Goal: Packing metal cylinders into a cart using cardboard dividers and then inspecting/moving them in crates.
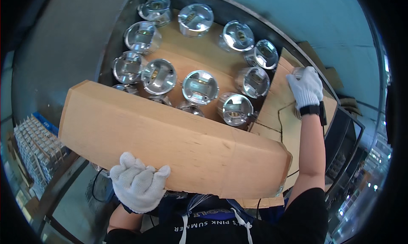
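My right hand (307, 87), in a white knit glove, is closed around a silver piston (298, 73) at the far right, over a cardboard-covered surface. The glove hides most of that piston. My gloved left hand (140, 182) rests at the near edge of a long folded cardboard sheet (178, 138), its fingers bent and apart against the cardboard. Beyond the sheet, several shiny pistons, such as one in the middle (200, 87) and one at the back (195, 19), stand in a dark metal bin (297, 46). The sheet partly covers the nearest ones.
Cardboard lines the bin floor (187, 48). Flattened cardboard (293, 125) lies on the right side, under my right forearm. At left is a stack of small pale parts (38, 146) beside a metal frame rail (63, 184). A dark cart frame (350, 129) stands at right.
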Action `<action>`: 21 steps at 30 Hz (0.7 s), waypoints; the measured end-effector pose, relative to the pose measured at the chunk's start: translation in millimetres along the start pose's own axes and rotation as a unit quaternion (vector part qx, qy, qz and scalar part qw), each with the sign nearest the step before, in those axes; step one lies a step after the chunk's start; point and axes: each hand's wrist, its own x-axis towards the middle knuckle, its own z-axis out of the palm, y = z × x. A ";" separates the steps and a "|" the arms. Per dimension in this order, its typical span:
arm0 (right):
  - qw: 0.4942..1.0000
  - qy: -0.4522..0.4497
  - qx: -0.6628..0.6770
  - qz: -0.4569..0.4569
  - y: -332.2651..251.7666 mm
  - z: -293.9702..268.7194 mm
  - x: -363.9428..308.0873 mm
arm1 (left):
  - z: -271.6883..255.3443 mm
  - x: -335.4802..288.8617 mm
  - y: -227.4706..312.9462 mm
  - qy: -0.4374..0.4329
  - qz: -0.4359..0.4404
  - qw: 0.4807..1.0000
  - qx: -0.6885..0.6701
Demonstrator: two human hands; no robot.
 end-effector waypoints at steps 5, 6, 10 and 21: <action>0.877 -0.256 0.352 -0.204 -80.2 -41.7 -36.6 | 2.3 10.8 -1.4 0.021 -0.006 0.999 -0.033; 0.852 -0.291 0.380 -0.213 -97.7 -34.8 -40.4 | 3.6 10.5 -1.8 0.022 -0.006 0.999 -0.043; 0.882 -0.308 0.140 -0.329 -185.6 -21.9 -51.0 | -2.8 14.2 -2.8 0.003 -0.012 0.998 -0.060; 0.937 -0.245 0.028 -0.248 -210.1 11.8 -15.1 | -6.8 13.9 -13.1 0.012 0.003 0.997 -0.074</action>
